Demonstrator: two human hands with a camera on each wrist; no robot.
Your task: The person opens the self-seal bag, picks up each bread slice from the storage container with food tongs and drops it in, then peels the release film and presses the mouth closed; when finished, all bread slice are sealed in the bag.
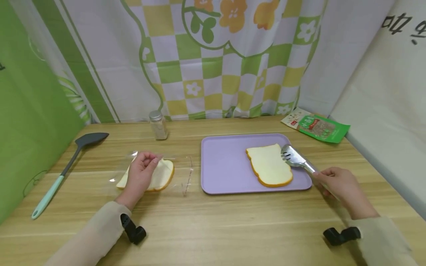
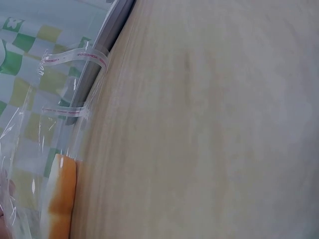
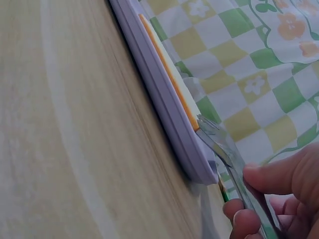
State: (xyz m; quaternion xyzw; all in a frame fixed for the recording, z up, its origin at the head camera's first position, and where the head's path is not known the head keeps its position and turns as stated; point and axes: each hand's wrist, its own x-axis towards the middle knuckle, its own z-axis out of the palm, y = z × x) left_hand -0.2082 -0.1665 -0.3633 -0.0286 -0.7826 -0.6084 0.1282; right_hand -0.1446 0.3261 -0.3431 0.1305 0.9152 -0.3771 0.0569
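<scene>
My left hand pinches a clear plastic bag between thumb and fingertips. One bread slice lies flat inside the bag, partly hidden behind the hand. The bag's printed seal strip shows in the left wrist view. My right hand grips metal food tongs with a fork-like slotted end. Their tines are right at the crust edge of a second bread slice. That slice rests on the right half of a purple tray.
A spatula with a mint handle lies at the far left. Behind the bag stands a glass shaker jar with a metal lid. A green seasoning packet lies at the back right. Checkered cloth hangs behind the wooden table.
</scene>
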